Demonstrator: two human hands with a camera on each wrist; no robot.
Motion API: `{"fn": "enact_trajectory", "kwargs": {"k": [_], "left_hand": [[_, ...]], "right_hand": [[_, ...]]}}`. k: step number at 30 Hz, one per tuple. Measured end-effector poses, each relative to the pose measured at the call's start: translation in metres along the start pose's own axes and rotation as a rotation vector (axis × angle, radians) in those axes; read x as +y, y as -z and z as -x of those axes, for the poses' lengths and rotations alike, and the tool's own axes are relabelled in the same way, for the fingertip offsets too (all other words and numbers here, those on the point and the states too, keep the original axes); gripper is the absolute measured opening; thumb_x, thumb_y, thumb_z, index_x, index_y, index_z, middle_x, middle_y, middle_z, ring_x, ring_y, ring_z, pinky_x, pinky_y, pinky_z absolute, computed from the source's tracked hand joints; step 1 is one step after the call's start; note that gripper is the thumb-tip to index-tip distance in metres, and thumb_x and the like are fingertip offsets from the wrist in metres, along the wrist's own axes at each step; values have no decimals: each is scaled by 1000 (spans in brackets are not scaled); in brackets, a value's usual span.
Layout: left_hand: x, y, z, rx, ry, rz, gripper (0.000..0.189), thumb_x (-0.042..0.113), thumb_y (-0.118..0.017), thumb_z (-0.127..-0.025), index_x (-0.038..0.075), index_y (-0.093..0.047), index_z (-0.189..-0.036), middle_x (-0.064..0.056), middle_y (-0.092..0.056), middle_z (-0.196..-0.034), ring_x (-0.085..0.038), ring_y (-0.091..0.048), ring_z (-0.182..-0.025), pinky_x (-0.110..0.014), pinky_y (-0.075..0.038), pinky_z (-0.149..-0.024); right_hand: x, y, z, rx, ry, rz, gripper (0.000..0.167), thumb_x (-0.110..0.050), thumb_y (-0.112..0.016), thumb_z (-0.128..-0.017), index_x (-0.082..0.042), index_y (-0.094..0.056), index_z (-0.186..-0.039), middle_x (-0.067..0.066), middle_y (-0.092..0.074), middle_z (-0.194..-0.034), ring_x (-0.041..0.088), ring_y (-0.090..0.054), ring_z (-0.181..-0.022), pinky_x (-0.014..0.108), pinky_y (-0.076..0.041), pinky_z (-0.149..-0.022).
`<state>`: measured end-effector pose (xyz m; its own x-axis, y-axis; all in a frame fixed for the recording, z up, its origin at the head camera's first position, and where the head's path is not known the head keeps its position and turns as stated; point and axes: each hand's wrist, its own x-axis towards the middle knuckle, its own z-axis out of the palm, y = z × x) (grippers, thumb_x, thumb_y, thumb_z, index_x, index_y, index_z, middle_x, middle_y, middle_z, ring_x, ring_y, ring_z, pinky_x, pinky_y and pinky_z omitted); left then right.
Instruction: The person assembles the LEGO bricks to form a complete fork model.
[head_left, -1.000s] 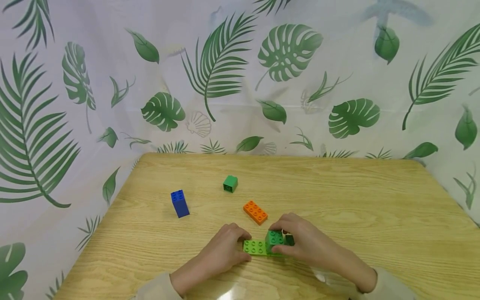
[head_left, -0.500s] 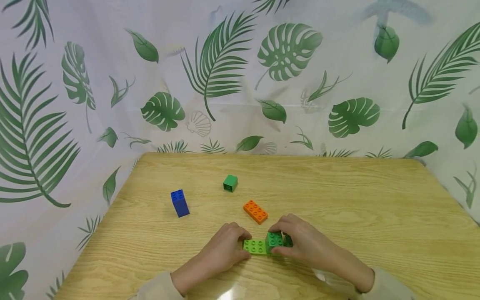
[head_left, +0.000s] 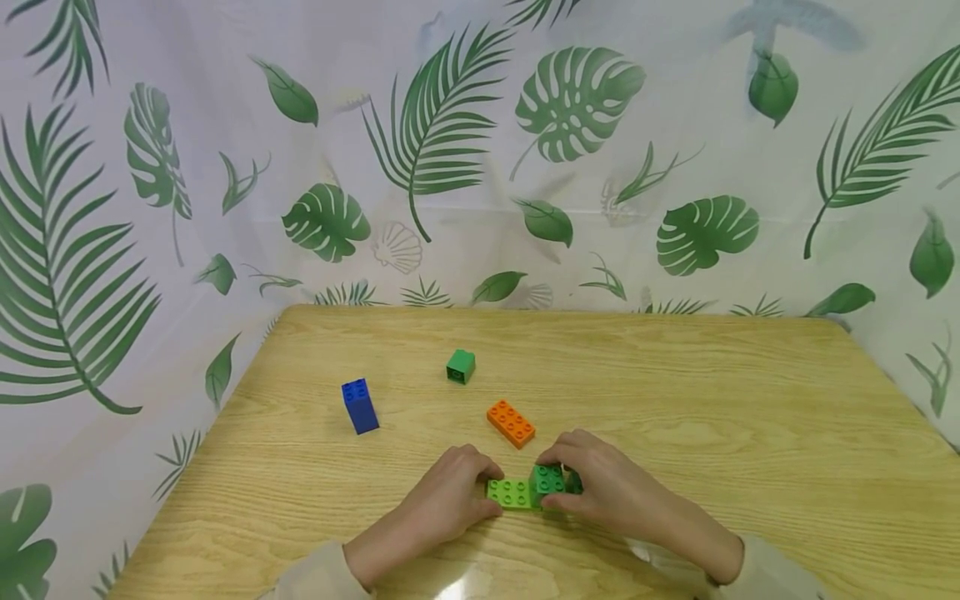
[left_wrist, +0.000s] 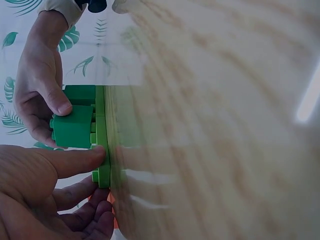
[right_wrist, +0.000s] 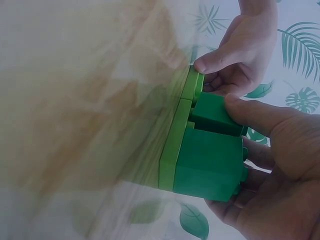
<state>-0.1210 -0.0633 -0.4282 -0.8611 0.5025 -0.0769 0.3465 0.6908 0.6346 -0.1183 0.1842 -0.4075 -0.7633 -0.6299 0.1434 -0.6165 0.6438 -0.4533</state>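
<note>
Two light green plates (head_left: 509,494) lie end to end on the table, their seam visible in the wrist views. My left hand (head_left: 452,493) pinches the left plate by its long sides. My right hand (head_left: 606,483) holds a green brick (head_left: 547,482) between thumb and fingers, over the seam. Plate studs show beneath this slightly tilted brick (left_wrist: 73,129) in the left wrist view; how firmly it touches them I cannot tell. Another green brick (right_wrist: 207,162) sits on the right plate's far end, mostly hidden by my right hand in the head view.
An orange brick (head_left: 511,424) lies just beyond the hands. Farther back, a green brick (head_left: 461,367) rests on its side, its hollow underside facing me. A tall blue block (head_left: 360,407) stands at the left of the wooden table (head_left: 712,392). A leaf-patterned curtain hangs behind.
The green brick in my right hand has shifted slightly left and toward me. My left hand and the left plate stay in place.
</note>
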Motion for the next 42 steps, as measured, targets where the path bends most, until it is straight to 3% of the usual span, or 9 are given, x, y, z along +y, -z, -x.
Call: {"fn": "enact_trajectory", "kwargs": {"k": [21,42], "left_hand": [[2,-1,0,23,0,-13,31,17,-88,-83,7,-78,-111,4,-65,-98,-13,-56,-96,-31,-49,-86],[2,-1,0,25,-14,-27,31,16,-88,-83,7,-78,-111,2,-68,-101,-13,-58,-97,-32,-50,-88]], "right_hand": [[-4,-1,-5,7,47,6,30,-20,-90,-81,-8,-76,-104,-10,-60,-92,6,-50,-78,21,-45,-66],[1,0,-12,-48,41,-43,26,-22,-89,-83,-7,-74,-100,-7,-68,-91,4,-57,-79,24,-50,-68]]}}
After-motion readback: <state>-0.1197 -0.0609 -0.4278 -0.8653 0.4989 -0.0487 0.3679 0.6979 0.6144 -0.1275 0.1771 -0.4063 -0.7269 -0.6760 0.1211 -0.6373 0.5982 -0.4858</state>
